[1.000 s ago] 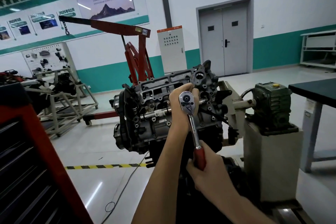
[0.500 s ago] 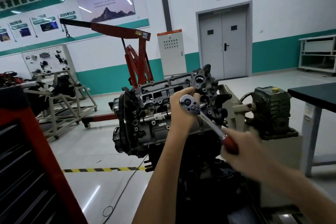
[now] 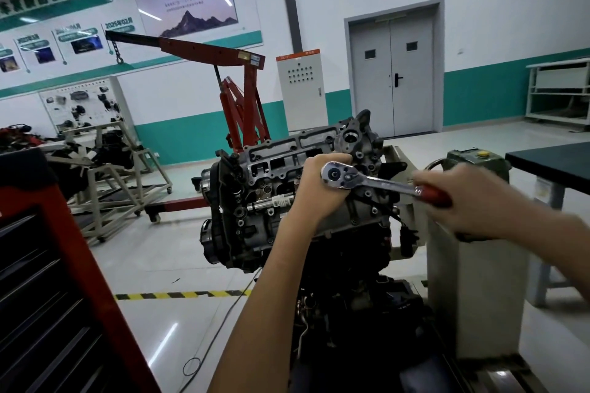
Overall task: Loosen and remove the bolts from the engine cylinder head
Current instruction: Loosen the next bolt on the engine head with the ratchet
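Observation:
The grey engine cylinder head (image 3: 271,166) sits tilted on a stand in the middle of the view, with several bolt holes showing. A chrome ratchet wrench (image 3: 367,181) with a red grip lies across its right part, head to the left, handle pointing right. My left hand (image 3: 322,188) is curled behind the ratchet head, holding it against the engine. My right hand (image 3: 459,198) grips the red handle out to the right. The socket and the bolt under the ratchet head are hidden.
A red tool cabinet (image 3: 48,281) fills the lower left. A red engine hoist (image 3: 236,99) stands behind the engine. A green gearbox (image 3: 472,159) on a grey pedestal (image 3: 479,281) is just right of the engine, then a dark table (image 3: 555,163). A cable (image 3: 217,332) crosses the floor.
My right hand has swung the ratchet handle counter-clockwise, from pointing down to pointing right and nearly level. My left hand has stayed at the ratchet head.

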